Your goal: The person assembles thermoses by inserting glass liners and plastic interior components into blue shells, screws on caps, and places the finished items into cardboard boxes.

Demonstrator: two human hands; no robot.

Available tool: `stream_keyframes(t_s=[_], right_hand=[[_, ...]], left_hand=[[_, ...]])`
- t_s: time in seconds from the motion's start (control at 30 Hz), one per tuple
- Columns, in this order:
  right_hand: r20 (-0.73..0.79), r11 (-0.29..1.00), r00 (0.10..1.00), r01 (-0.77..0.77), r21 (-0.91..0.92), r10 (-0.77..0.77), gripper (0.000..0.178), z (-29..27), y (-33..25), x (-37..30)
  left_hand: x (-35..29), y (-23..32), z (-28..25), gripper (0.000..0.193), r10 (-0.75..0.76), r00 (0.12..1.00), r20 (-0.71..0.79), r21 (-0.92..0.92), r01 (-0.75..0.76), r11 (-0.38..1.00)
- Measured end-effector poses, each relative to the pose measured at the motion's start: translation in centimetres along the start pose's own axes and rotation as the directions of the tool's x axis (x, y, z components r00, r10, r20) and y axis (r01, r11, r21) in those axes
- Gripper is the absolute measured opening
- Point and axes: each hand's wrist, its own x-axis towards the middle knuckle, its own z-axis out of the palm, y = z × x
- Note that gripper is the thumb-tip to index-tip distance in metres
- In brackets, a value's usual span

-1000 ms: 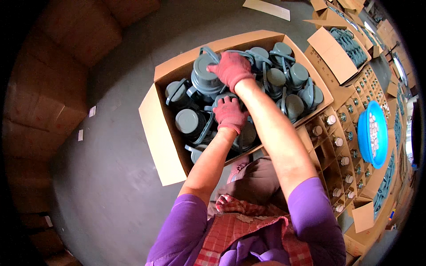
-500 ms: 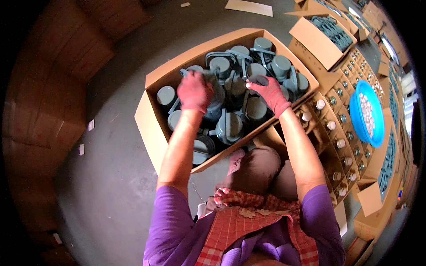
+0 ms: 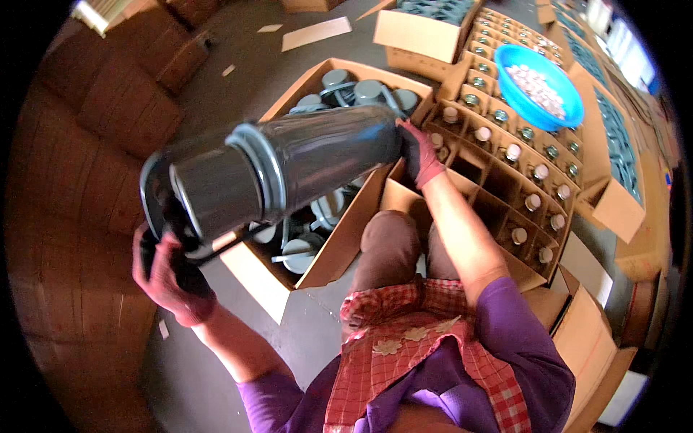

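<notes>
A long grey-blue thermos flask (image 3: pixel 325 148), glossy and with a loop handle, lies slantwise in the air in front of me. Gloved in dark red, my left hand (image 3: pixel 173 278) is closed on its handle and cap end at the left. My right hand (image 3: pixel 421 155), in a matching glove, grips the base at the other end; part of its fingers is hidden behind the flask. Below is an open cardboard box (image 3: pixel 346 242) holding several similar flasks, their grey-blue tops (image 3: pixel 299 254) facing up. The raised flask covers the middle of that box.
On the right, a partitioned carton (image 3: pixel 498 180) holds several glass vessels with pale tops. A blue basin (image 3: pixel 556 119) of small whitish pieces rests on it. Boxes of blue-grey parts (image 3: pixel 419 32) stand beyond. Stacked cartons (image 3: pixel 72 231) line the left; a cardboard sheet (image 3: pixel 316 33) lies on the floor.
Both hands were over the box among the flasks. Now a flask is up out of it, tilted lengthwise between them; my left hand has moved left and nearer. The view has shifted rightward.
</notes>
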Motion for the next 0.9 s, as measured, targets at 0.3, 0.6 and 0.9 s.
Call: stream_keyframes(t_s=[0.3, 0.6, 0.9], right_hand=[[0.2, -0.232, 0.971, 0.167, -0.958, -0.131, 0.072, 2.5, -25.5, -4.0], [0.454, 0.265, 0.887, 0.42, -0.868, 0.081, 0.04, 1.0, -16.4, -8.3], [0.465, 0.851, 0.884, 0.284, -0.442, -0.053, 0.062, 2.1, -12.3, -8.3]], left_hand=[[-20.7, -3.9, 6.4, 0.016, -0.421, 0.062, 0.905, 0.059, 0.962, 0.267], [-10.5, -3.1, 12.8, 0.033, -0.123, 0.218, 0.968, -0.008, 0.52, 0.854], [-4.3, -5.9, 25.2, 0.093, -0.028, 0.512, 0.859, -0.508, 0.857, 0.086]])
